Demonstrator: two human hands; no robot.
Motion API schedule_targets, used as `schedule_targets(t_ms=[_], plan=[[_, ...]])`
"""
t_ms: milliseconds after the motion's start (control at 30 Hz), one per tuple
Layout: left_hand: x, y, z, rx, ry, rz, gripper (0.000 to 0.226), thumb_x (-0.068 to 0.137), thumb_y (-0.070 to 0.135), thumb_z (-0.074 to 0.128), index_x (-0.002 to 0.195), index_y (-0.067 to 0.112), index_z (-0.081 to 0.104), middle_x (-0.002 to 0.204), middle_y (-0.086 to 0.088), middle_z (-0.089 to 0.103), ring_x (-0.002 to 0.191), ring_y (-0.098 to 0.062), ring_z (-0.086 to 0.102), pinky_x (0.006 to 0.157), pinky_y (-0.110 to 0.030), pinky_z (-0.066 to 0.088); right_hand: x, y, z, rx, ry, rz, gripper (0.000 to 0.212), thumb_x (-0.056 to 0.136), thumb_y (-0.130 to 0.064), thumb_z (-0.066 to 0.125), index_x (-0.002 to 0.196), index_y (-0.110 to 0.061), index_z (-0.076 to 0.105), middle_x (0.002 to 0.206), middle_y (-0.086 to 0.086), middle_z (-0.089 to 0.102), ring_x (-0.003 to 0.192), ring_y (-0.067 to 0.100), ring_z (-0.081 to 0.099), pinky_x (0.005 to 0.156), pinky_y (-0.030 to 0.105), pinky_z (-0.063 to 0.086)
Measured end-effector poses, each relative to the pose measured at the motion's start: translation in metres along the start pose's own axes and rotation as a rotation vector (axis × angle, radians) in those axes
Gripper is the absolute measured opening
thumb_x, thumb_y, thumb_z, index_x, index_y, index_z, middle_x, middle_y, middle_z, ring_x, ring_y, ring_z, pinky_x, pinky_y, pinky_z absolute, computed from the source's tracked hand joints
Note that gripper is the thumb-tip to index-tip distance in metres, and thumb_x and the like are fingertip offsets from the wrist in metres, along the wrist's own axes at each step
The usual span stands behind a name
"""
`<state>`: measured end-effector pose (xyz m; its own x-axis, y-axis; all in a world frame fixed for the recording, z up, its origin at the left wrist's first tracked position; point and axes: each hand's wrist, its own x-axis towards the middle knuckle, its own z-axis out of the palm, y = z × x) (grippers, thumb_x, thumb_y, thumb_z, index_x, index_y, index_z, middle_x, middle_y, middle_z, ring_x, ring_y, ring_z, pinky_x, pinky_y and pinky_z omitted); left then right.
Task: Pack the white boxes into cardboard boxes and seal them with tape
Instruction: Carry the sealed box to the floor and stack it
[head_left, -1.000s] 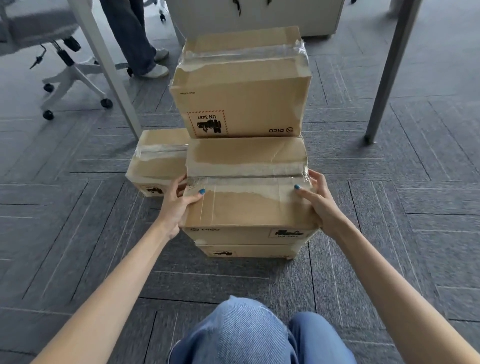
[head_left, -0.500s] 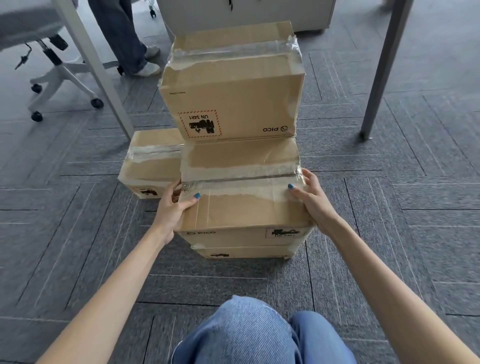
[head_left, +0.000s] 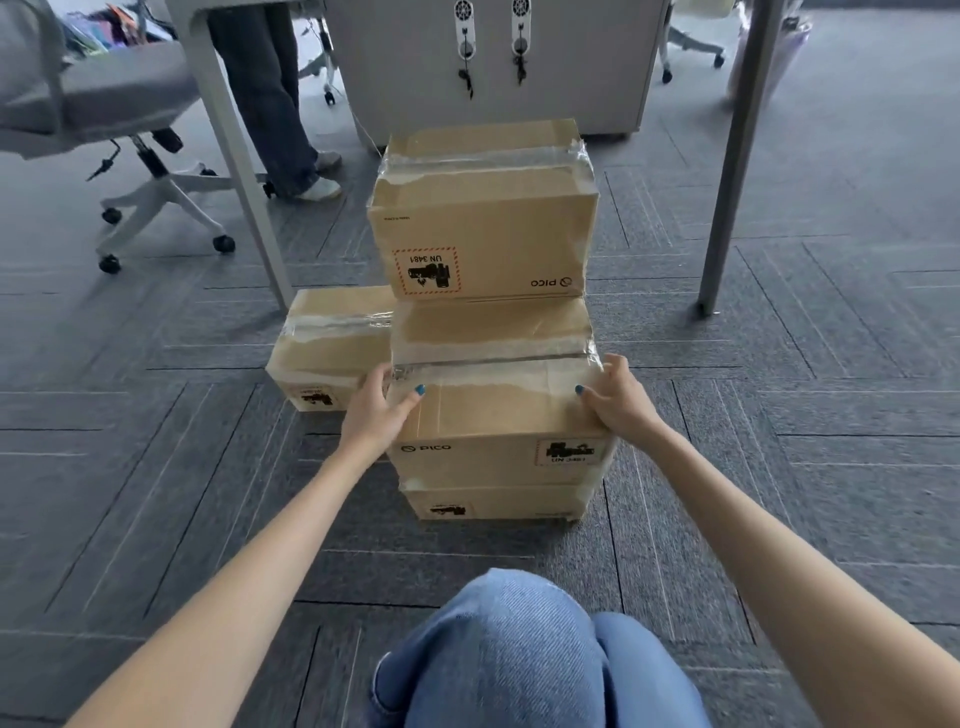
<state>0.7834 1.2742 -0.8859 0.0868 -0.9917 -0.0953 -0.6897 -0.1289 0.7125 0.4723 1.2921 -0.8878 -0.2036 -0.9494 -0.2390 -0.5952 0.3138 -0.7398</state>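
Denim is covering the bent knees (head_left: 519, 649) nearest the camera, and both bare forearms are stretching forward from either side of them, nearly straight. The left hand (head_left: 376, 410) is clasping the left end of the front box (head_left: 493, 415), thumb lying on the top face and fingers curling down the side out of sight; the right hand (head_left: 615, 405) is mirroring it at the right end, thumb on top, fingers wrapping the corner. This brown cardboard box is sitting squarely on a bottom box (head_left: 493, 504) of the same kind, which is resting on the grey ribbed carpet (head_left: 156, 493). Clear, wrinkled tape (head_left: 493, 364) is running along the front box's top seam. A side box (head_left: 332, 343), also taped, is lying on the floor just beside the stack's left rear corner. Directly behind, touching the front box's far edge, a rear box (head_left: 483, 218) is standing higher, its printed label upside down. Open carpet is spreading to both sides of the arms. Farther off, a left table leg (head_left: 234, 156) and a right table leg (head_left: 737, 156) are flanking the boxes, with an office chair (head_left: 130, 156), another person's legs (head_left: 265, 104) and a pale cabinet (head_left: 493, 62) behind.
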Motion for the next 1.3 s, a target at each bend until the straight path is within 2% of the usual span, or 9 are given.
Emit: schedule_targets(t_ms=[100,200,300,367,533,667,900,1100,1300], plan=[[-0.007,0.015,-0.006,0.260,-0.041,0.079,0.055,0.096,0.040,0.058,0.145,0.024,0.039,0.147,-0.004,0.042,0.133,-0.029,0.042,0.097,-0.045,0.045,-0.013,-0.012,-0.004,-0.173,0.000,-0.068,0.062,0.095,-0.023,0.060,0.147,-0.007,0.028,0.147,0.014,0.041,0.131,0.031,0.043,0.104,0.046,0.040],[-0.021,0.044,-0.016,0.440,-0.135,0.167,0.052,0.099,0.037,0.054,0.146,0.021,0.040,0.151,-0.002,0.037,0.136,-0.028,0.038,0.097,-0.043,0.047,-0.035,-0.034,-0.017,-0.339,-0.048,-0.124,0.064,0.096,-0.025,0.057,0.150,-0.012,0.026,0.152,0.010,0.035,0.136,0.030,0.038,0.107,0.048,0.038],[-0.036,0.088,-0.037,0.546,-0.246,0.230,0.051,0.100,0.034,0.051,0.148,0.021,0.039,0.153,0.000,0.038,0.138,-0.024,0.037,0.106,-0.043,0.039,-0.060,-0.070,-0.041,-0.459,-0.122,-0.185,0.062,0.096,-0.025,0.056,0.150,-0.014,0.027,0.153,0.008,0.033,0.135,0.030,0.040,0.107,0.048,0.038],[-0.047,0.122,-0.057,0.591,-0.299,0.270,0.051,0.100,0.031,0.049,0.149,0.020,0.039,0.154,0.000,0.039,0.140,-0.021,0.035,0.112,-0.043,0.032,-0.078,-0.099,-0.062,-0.550,-0.167,-0.234,0.061,0.097,-0.025,0.055,0.150,-0.016,0.027,0.154,0.007,0.032,0.138,0.028,0.037,0.110,0.045,0.033],[-0.071,0.219,-0.129,0.627,-0.383,0.339,0.050,0.102,0.029,0.044,0.150,0.020,0.037,0.157,-0.002,0.036,0.145,-0.018,0.030,0.119,-0.039,0.021,-0.120,-0.187,-0.124,-0.674,-0.246,-0.266,0.058,0.098,-0.029,0.054,0.149,-0.017,0.031,0.157,0.006,0.029,0.142,0.024,0.031,0.114,0.042,0.027],[-0.090,0.296,-0.199,0.669,-0.419,0.381,0.051,0.102,0.033,0.042,0.151,0.021,0.035,0.158,-0.002,0.034,0.145,-0.018,0.029,0.120,-0.037,0.019,-0.153,-0.265,-0.186,-0.734,-0.266,-0.284,0.057,0.099,-0.032,0.052,0.149,-0.018,0.030,0.160,0.005,0.024,0.146,0.023,0.024,0.117,0.041,0.023],[-0.099,0.407,-0.297,0.687,-0.435,0.428,0.052,0.103,0.034,0.041,0.152,0.024,0.032,0.159,0.000,0.031,0.146,-0.018,0.026,0.121,-0.038,0.015,-0.183,-0.372,-0.273,-0.737,-0.263,-0.251,0.053,0.100,-0.035,0.046,0.148,-0.020,0.033,0.160,0.001,0.025,0.146,0.020,0.024,0.116,0.037,0.022],[-0.071,0.468,-0.322,0.727,-0.465,0.502,0.054,0.103,0.035,0.038,0.155,0.025,0.027,0.161,0.001,0.026,0.148,-0.018,0.022,0.122,-0.039,0.011,-0.170,-0.412,-0.334,-0.786,-0.215,-0.216,0.055,0.100,-0.032,0.044,0.151,-0.019,0.029,0.161,0.003,0.022,0.147,0.020,0.020,0.119,0.038,0.019],[-0.033,0.541,-0.291,0.728,-0.484,0.606,0.055,0.102,0.035,0.040,0.155,0.026,0.026,0.160,0.001,0.029,0.146,-0.017,0.026,0.122,-0.039,0.014,-0.137,-0.403,-0.400,-0.752,-0.115,-0.131,0.054,0.100,-0.032,0.046,0.150,-0.019,0.031,0.161,0.002,0.022,0.147,0.020,0.022,0.118,0.038,0.021]])
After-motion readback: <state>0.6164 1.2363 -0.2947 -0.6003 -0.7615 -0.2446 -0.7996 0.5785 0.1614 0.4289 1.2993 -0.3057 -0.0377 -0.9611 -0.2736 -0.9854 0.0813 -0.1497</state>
